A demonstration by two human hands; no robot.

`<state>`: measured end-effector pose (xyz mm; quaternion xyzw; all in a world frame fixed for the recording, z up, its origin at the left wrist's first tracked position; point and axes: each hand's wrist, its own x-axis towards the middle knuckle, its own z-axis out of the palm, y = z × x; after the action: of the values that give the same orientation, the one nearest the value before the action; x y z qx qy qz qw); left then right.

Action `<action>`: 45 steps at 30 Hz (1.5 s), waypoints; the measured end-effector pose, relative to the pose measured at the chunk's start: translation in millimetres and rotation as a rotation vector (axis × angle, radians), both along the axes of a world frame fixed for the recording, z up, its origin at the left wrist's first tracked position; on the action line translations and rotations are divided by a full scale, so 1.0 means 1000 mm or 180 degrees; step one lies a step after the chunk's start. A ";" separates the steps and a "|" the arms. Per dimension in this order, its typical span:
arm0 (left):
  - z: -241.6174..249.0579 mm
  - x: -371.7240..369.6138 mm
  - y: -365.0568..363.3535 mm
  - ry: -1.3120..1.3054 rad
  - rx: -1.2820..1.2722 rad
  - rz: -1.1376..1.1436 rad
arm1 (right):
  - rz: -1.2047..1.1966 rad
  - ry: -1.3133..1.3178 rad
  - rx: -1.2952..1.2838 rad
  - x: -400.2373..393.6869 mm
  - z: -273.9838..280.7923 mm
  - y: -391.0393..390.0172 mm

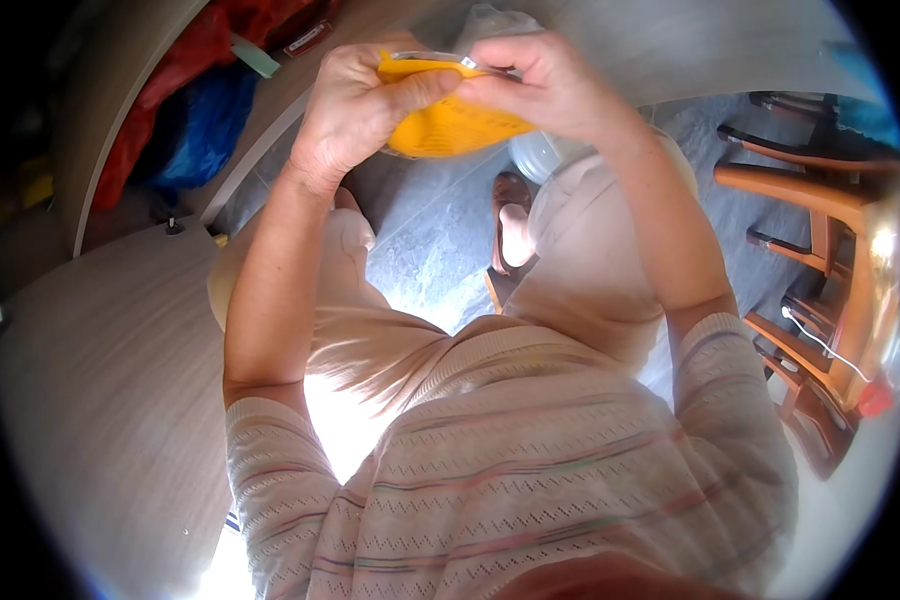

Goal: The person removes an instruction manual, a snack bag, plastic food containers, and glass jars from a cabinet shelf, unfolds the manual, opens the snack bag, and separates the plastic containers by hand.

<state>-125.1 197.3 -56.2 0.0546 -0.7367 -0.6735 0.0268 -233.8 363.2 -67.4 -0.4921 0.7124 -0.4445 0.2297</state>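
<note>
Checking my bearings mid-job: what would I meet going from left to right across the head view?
Blue plastic bag → left hand → yellow packet, held between both hands → right hand → orange-brown wooden chair.

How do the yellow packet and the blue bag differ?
The yellow packet is held up by the left hand and right hand; the blue bag lies beside a red bag, untouched. The yellow packet shows faint printing and a smoother face; the blue bag is crumpled. Both look flexible.
</note>
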 end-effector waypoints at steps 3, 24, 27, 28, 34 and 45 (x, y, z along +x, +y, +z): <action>0.001 0.000 0.000 0.0085 0.0003 0.0036 | -0.0028 -0.0049 -0.0028 -0.002 0.004 0.001; -0.005 0.006 -0.044 0.0298 0.0830 0.0744 | -0.0605 -0.0358 0.0340 -0.018 0.013 0.025; -0.007 0.005 -0.048 0.0365 0.0915 0.0683 | -0.0579 -0.0381 0.0057 -0.022 0.010 0.027; -0.008 0.007 -0.050 0.0347 0.0912 0.0739 | -0.0615 -0.0594 0.0059 -0.023 0.009 0.028; -0.010 0.008 -0.055 0.0254 0.1164 0.0815 | -0.0555 -0.0989 -0.0053 -0.026 0.010 0.034; -0.010 0.005 -0.011 -0.0291 0.0646 0.0132 | 0.0295 0.0343 0.0516 -0.008 0.001 -0.002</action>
<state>-119.6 185.8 -66.4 0.1029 -0.6638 -0.7408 0.0014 -242.0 360.8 -66.7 -0.5275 0.7338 -0.3472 0.2504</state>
